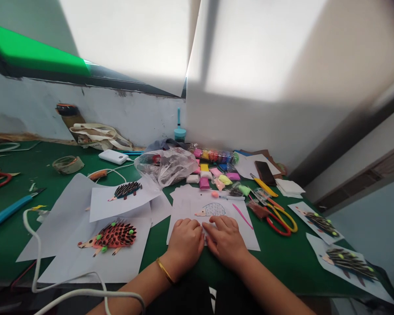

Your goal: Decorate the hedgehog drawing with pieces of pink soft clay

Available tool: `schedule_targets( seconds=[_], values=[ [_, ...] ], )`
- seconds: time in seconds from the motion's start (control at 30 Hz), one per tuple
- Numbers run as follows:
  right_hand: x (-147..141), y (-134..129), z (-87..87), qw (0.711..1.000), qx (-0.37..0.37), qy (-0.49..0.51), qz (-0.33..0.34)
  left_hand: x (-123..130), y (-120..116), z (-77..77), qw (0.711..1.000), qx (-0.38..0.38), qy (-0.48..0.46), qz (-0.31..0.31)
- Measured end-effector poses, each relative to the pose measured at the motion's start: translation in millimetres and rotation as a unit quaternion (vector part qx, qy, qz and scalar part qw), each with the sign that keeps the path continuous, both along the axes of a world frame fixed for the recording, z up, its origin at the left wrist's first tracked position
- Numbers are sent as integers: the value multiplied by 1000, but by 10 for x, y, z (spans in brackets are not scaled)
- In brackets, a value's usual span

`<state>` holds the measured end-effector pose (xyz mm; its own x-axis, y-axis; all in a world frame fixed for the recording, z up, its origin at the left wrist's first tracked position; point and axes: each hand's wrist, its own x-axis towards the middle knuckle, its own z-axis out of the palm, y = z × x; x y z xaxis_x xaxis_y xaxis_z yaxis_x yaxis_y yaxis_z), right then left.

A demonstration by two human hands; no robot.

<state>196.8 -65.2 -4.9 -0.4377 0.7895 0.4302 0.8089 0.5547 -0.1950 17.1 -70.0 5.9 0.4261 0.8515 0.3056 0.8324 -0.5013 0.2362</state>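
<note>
My left hand [185,241], a gold bangle on its wrist, is curled closed at the lower edge of a white sheet of paper [246,238]. Close beside it my right hand [226,239] is also bent closed, its fingertips near the left hand's; anything between the fingers is hidden. Just above the hands, the sheet shows a hedgehog drawing [213,210] with a peach face and a blue-outlined, scalloped body. A thin pink clay strip [242,216] lies right of the drawing. A white tool with a pink clay lump [214,194] rests along the sheet's top.
Several clay packets [204,183] lie behind the sheet, near a plastic bag [167,166]. Scissors [282,221], a yellow cutter [264,185] and a dark phone [265,173] are at right. Finished clay hedgehogs [113,237] flank both sides. A white cable [36,249] crosses the left.
</note>
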Motion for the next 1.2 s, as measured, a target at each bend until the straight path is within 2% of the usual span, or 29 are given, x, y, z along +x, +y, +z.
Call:
schedule_targets(
  seconds=[0.23, 0.5, 0.97, 1.2],
  values=[
    [-1, -8, 12, 1000, 2, 22, 5, 0, -3, 15, 1000, -2, 4, 2],
    [-5, -10, 24, 1000, -26, -3, 7, 4, -18, 13, 1000, -6, 25, 8],
    [-12, -13, 11, 1000, -13, 23, 4, 6, -28, 49, 1000, -16, 21, 2],
    [9, 0, 34, 999, -41, 33, 0, 8, -20, 37, 1000, -11, 20, 4]
  ],
)
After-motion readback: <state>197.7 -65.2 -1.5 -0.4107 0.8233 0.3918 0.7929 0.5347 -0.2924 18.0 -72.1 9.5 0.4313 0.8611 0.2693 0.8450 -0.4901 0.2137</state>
